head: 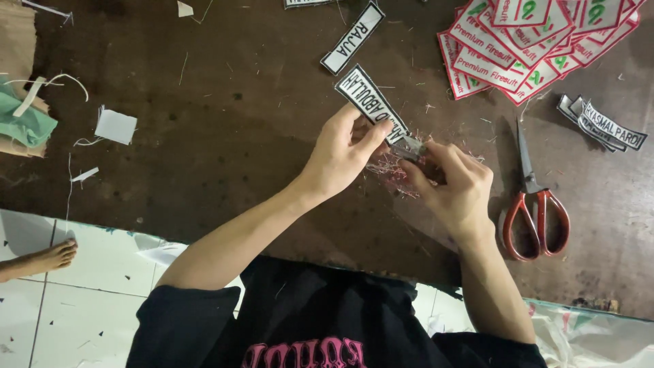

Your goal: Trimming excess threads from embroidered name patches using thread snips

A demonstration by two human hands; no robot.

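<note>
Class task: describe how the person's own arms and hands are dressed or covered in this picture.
Both the left hand and right hand are bare: no gloves, rings or watch visible. The forearms are uncovered; short black sleeves end near the elbows.

left hand [340, 153] pinching, right hand [453, 184] curled (close together).

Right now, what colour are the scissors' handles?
Red, on the scissors, seen in the head view.

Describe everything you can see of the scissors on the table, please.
The scissors lie flat on the dark brown table, to the right of the person's right hand and untouched by it. They have two looped handles, orange-red and apparently plastic, pointing toward the person, and slim grey metal blades pointing away, closed together. Loose thread scraps lie around them.
</note>
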